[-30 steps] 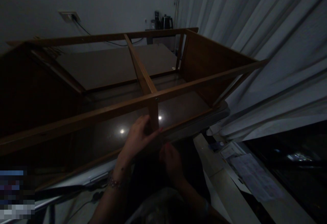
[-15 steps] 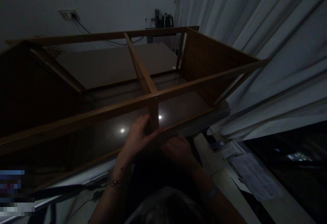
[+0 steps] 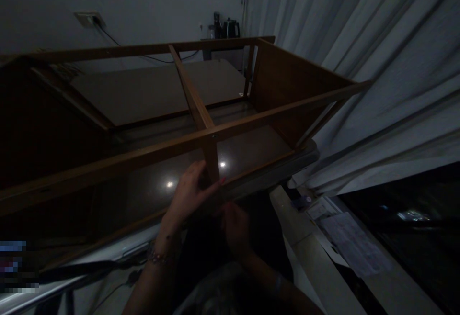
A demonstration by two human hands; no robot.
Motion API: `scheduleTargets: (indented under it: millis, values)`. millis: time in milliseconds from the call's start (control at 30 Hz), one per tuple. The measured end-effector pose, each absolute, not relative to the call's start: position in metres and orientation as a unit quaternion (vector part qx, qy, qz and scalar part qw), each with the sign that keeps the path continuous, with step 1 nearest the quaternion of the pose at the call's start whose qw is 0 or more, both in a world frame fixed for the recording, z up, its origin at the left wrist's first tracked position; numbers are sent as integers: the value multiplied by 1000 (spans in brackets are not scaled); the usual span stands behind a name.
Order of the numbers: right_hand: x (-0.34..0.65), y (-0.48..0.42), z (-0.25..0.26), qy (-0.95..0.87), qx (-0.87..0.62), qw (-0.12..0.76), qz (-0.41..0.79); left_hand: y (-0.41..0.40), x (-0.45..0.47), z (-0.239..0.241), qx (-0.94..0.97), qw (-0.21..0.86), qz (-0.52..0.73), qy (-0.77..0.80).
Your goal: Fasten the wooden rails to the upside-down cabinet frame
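A wooden frame [image 3: 196,99] with side panels, rails and a middle divider stands in front of me, low in dim light. My left hand [image 3: 190,188] is wrapped round the lower part of its near middle post [image 3: 211,157], thumb across the front and fingertips partly hidden behind. Below and right of that post is my right hand [image 3: 235,226], apart from the wood and over my dark-clothed lap. Its fingers are curled closed; shadow hides whatever may be in them.
A grey padded edge [image 3: 298,159] lies under the frame. White curtains [image 3: 359,42] hang at the right, above a clear plastic box [image 3: 355,243]. A kettle [image 3: 231,28] stands at the back, and a cord runs from a wall socket [image 3: 88,19].
My right hand has drawn back from the frame's lower edge, down and left towards my lap, and its fingers have curled in. My left hand stays at the post. The view shifts slightly.
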State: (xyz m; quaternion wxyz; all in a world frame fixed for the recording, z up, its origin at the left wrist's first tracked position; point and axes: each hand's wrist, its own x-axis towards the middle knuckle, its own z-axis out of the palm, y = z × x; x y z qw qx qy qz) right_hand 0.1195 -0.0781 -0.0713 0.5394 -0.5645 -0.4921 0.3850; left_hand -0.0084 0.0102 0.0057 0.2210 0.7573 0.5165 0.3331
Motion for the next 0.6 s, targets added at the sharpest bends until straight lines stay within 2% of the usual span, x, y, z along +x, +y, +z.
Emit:
scheduleTargets:
  millis: [67,167,400,600]
  values:
    - [115,-79,-75,-437,-555,547,449,11,-8,4,757,219,339,513]
    - [118,-78,-79,-444,-548,551,446,11,-8,3,757,212,346,512]
    - [142,-70,-79,-530,-559,547,326,11,-7,7,766,208,340,504]
    - [154,-61,-73,-672,-470,542,181,11,-7,6,758,221,350,504]
